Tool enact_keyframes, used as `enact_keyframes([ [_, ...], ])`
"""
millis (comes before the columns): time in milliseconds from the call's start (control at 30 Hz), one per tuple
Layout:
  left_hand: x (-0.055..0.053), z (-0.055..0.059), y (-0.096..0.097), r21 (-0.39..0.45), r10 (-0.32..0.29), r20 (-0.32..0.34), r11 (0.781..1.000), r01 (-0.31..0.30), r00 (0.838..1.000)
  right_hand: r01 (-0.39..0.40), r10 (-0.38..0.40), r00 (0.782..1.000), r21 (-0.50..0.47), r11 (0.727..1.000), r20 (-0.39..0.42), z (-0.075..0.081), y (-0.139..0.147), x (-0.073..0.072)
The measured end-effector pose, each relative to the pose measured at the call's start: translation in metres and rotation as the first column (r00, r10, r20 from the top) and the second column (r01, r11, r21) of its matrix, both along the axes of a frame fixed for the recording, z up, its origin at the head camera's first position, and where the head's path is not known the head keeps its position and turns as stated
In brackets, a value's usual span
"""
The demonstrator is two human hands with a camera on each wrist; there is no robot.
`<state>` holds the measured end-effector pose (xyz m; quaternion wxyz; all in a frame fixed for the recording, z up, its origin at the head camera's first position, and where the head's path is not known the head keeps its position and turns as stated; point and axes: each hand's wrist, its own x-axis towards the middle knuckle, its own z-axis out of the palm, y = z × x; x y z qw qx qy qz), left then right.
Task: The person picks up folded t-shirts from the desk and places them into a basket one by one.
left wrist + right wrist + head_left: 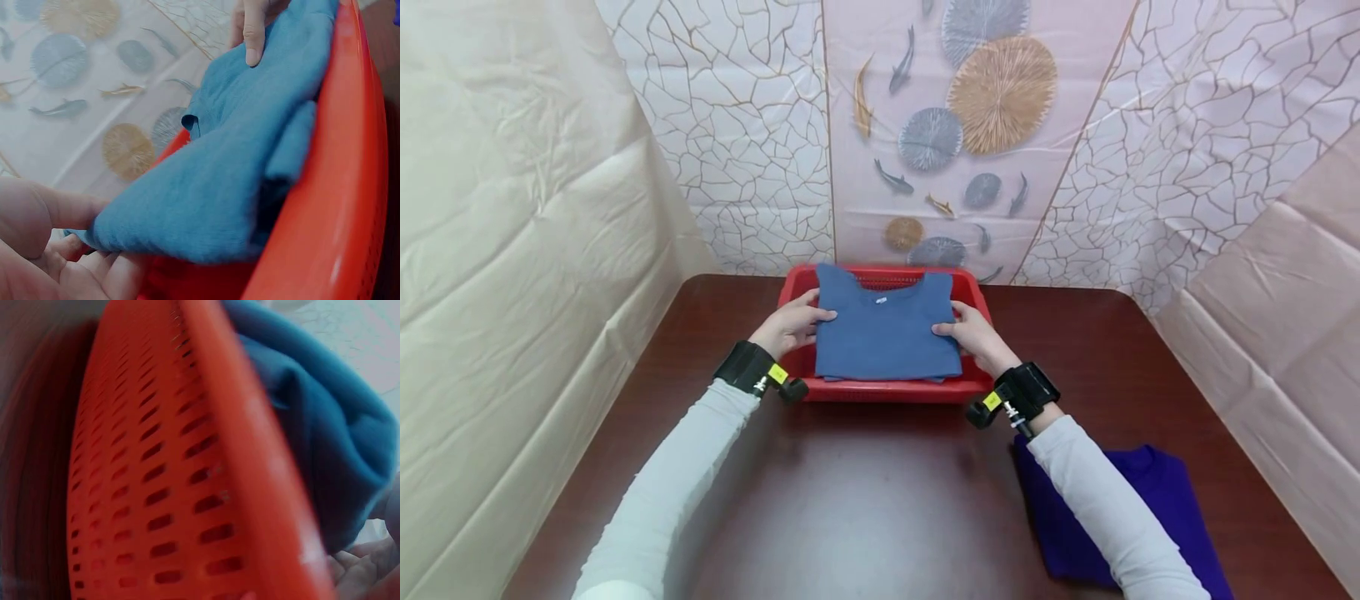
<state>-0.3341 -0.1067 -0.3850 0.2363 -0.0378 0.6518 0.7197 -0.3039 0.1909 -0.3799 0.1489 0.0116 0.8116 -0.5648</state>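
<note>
A folded blue shirt (887, 337) with a small white neck label is held level over a red plastic basket (887, 392). My left hand (793, 323) grips its left side, thumb on top and fingers underneath, as the left wrist view shows with the shirt (206, 194) sloping down to that hand (56, 244). On the opposite side my right hand (973, 333) pinches the shirt the same way. In the right wrist view the perforated basket wall (150, 462) fills the middle, and the right hand (369, 569) lies partly hidden behind the rim.
A folded dark purple garment (1157, 500) lies on the brown table (865, 500) at the right, partly under my right forearm. Behind the basket hangs a patterned cloth backdrop (760, 150), with pale fabric (550, 275) along both sides.
</note>
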Motion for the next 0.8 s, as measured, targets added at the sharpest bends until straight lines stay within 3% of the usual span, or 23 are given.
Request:
enact_keyframes([
  [167,-0.005,-0.006,0.008,-0.080,-0.023,0.024,0.996,0.025,0.999,0.015,-0.012,0.999,0.089,0.996,-0.041,-0.012,-0.002,0.001],
  [367,-0.006,-0.011,0.010,-0.157,-0.040,0.075,0.986,0.052,0.996,-0.016,0.039,0.993,0.200,0.980,-0.116,-0.022,-0.002,0.006],
  [467,-0.002,-0.010,0.008,-0.233,-0.046,0.019,0.971,0.049,0.999,-0.042,0.109,0.979,0.351,0.935,-0.171,-0.024,-0.004,0.008],
  [533,0.002,-0.005,0.006,-0.353,-0.072,-0.100,0.935,0.032,0.992,-0.050,0.177,0.961,0.491,0.870,-0.215,-0.022,-0.006,0.009],
  [567,0.003,-0.002,0.005,-0.443,-0.110,-0.183,0.896,0.018,0.977,-0.053,0.213,0.949,0.549,0.834,-0.232,-0.021,-0.007,0.009],
  [600,0.006,0.001,0.005,-0.545,-0.177,-0.264,0.838,0.004,0.948,-0.060,0.260,0.932,0.601,0.797,-0.252,-0.018,-0.007,0.009],
  [633,0.007,0.004,0.006,-0.645,-0.265,-0.332,0.764,-0.013,0.905,-0.069,0.313,0.910,0.646,0.761,-0.271,-0.017,-0.007,0.009],
  [700,0.010,0.006,0.008,-0.809,-0.474,-0.394,0.585,-0.053,0.788,-0.105,0.422,0.859,0.706,0.700,-0.290,-0.014,-0.005,0.007],
  [733,0.011,0.006,0.009,-0.867,-0.571,-0.378,0.495,-0.061,0.729,-0.139,0.481,0.828,0.725,0.675,-0.289,-0.013,-0.004,0.006],
  [800,0.014,0.001,0.011,-0.938,-0.728,-0.285,0.346,-0.025,0.623,-0.233,0.592,0.767,0.751,0.618,-0.249,-0.014,-0.002,0.004],
])
